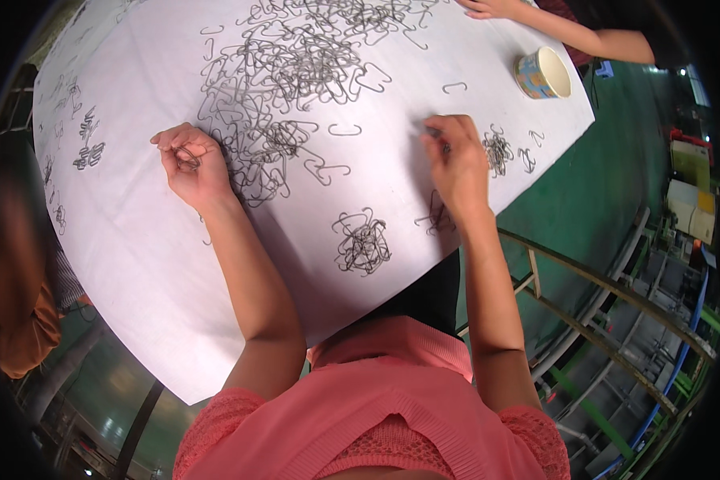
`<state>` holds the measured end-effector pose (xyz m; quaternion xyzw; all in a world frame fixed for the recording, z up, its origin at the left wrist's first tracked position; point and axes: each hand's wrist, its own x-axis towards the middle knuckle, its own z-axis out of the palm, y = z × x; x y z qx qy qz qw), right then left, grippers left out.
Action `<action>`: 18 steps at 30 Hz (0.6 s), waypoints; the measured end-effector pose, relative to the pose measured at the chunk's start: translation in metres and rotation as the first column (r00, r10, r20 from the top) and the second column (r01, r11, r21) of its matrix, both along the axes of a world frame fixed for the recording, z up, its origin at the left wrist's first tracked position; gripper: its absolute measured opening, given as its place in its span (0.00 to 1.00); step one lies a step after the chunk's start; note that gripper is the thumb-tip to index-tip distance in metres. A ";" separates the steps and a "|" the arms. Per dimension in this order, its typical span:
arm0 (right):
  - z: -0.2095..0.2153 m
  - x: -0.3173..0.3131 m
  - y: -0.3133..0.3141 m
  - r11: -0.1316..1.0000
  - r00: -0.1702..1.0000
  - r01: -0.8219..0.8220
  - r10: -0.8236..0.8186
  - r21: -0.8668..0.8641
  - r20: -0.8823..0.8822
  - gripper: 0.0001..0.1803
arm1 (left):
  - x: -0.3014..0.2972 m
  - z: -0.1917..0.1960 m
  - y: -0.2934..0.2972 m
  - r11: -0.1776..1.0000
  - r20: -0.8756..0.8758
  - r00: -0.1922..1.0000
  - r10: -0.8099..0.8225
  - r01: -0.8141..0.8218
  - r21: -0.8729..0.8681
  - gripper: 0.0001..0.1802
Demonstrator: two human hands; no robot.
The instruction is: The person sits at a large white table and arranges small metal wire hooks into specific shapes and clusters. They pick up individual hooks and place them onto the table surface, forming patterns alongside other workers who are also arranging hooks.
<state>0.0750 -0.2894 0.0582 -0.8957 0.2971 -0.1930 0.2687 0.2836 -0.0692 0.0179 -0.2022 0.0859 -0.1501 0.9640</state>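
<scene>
Our left grip (202, 170) curls around bent-wire hooks (187, 158) in the palm; our right grip (460, 164) pinches dark pieces, probably hooks, above the bench (160, 264). Interlocking ends could drag neighbours from the main hook heap (296, 68); a low right wrist could scatter the small cluster (435, 216) beside it. Farther out, a paper cup (554, 74) and a co-worker's hand (490, 8) obstruct our upper-right reach.

Wire-hook pile (316, 64) cut off by upper edge, dark pieces (434, 133) in right grip (461, 164) blurred
</scene>
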 end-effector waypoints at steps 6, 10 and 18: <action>-0.019 0.063 0.009 0.998 0.999 -0.030 0.028 -0.058 -0.034 0.08 | 0.000 0.003 0.005 0.999 -0.031 0.999 0.038 -0.038 0.009 0.08; -0.020 0.081 0.000 0.997 0.987 -0.072 0.065 -0.040 -0.144 0.05 | -0.001 0.002 0.007 0.999 -0.027 0.999 0.034 -0.033 0.015 0.08; -0.007 0.089 -0.005 0.985 0.909 -0.174 0.166 0.014 -0.384 0.07 | -0.001 0.002 0.004 0.999 -0.025 0.999 0.040 -0.039 0.030 0.08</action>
